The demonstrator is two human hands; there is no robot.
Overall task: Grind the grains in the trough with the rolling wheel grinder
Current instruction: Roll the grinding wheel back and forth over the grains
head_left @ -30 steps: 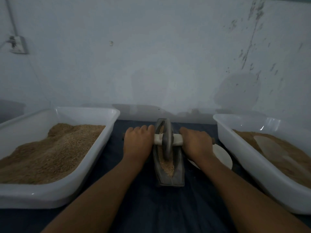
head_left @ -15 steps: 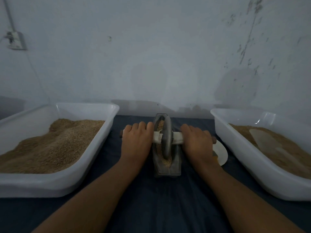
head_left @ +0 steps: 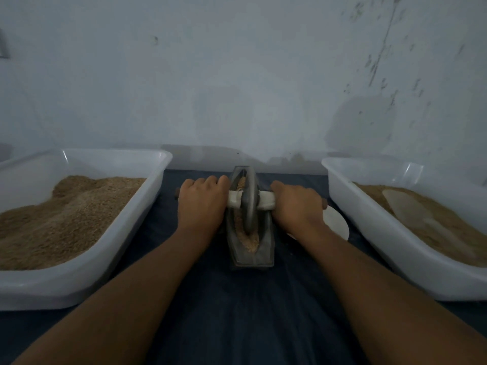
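Both hands, left and right, fingers clenched around cloth-wrapped axle of dull metal wheel in boat-shaped trough.

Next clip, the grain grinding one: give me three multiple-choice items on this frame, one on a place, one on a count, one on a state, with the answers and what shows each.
1. Where does the dark metal boat-shaped trough stand?
A. inside the left tub
B. on the dark cloth between the two tubs
C. on the round white plate

2. How many white plastic tubs of brown grain are in view?
A. one
B. two
C. three

3. How are the hands placed?
A. both gripping the white-wrapped axle handle, one on each side of the wheel
B. both lying flat on the cloth
C. one scooping grain from a tub

Answers: 1 B, the trough sits on the dark cloth between them. 2 B, a left tub and a right tub. 3 A, the left hand and right hand flank the grey metal grinding wheel.
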